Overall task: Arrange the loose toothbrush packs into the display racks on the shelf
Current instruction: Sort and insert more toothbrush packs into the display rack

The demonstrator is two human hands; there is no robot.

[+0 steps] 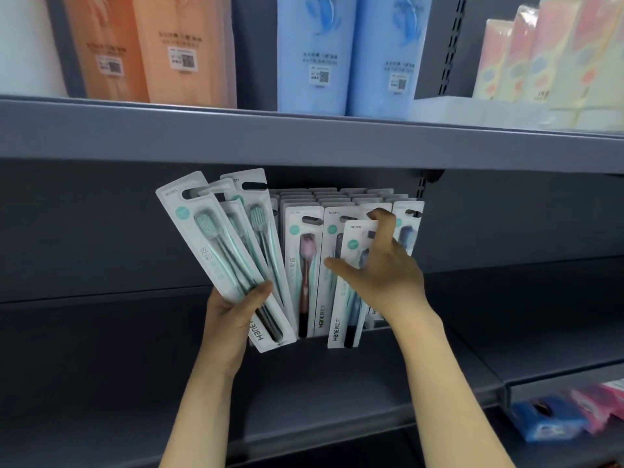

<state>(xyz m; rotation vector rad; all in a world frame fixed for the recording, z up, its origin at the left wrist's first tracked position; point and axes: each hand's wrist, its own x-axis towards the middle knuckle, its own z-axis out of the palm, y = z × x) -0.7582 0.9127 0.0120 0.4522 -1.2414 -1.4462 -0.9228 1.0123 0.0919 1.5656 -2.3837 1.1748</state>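
Note:
My left hand (233, 315) grips a fanned bunch of several white toothbrush packs (219, 244) with mint-green brushes, tilted to the left in front of the shelf. My right hand (385, 268) holds one toothbrush pack (347, 298) with a dark blue brush, fingers curled over its top right corner, thumb stretched out to the left. This pack stands upright in front of the display rack (337, 204), which holds several rows of upright packs on the grey shelf (135, 332). A pack with a pink brush (304, 265) fronts the rack's left row.
The shelf above (304, 140) overhangs the rack and carries orange (135, 49) and blue (351, 52) tall packs and pastel packs (553, 62) at the right. Blue and pink packets (567, 413) lie on a lower shelf at the bottom right. Bare grey shelf lies on both sides of the rack.

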